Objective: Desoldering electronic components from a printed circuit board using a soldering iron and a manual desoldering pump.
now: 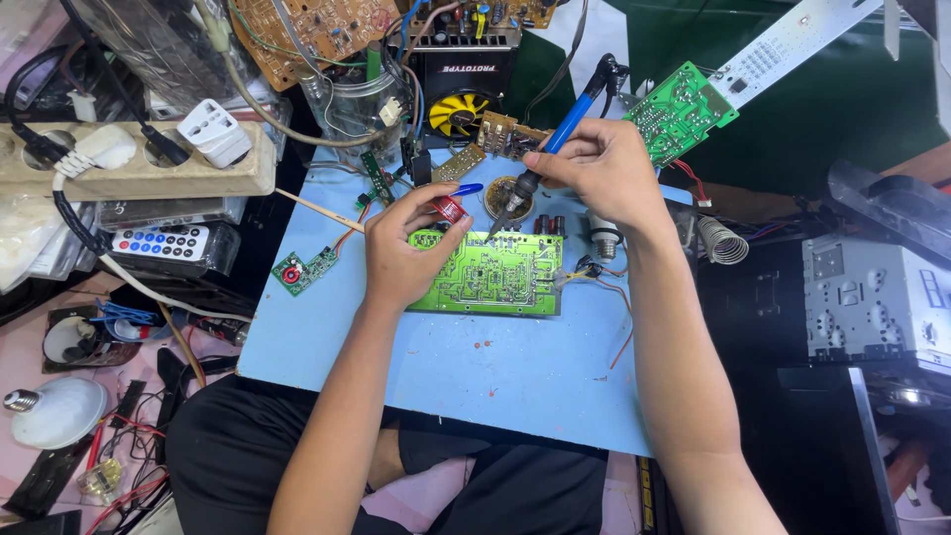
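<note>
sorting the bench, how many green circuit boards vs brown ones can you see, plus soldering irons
green circuit boards: 4 – the one under the left hand at, a small one, a narrow strip, one at upper right
brown circuit boards: 4 –
soldering irons: 1 – blue, in the right hand at
total: 9

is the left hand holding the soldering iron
No: the blue-handled soldering iron is gripped by the right hand, while the left hand rests on the green circuit board.
</note>
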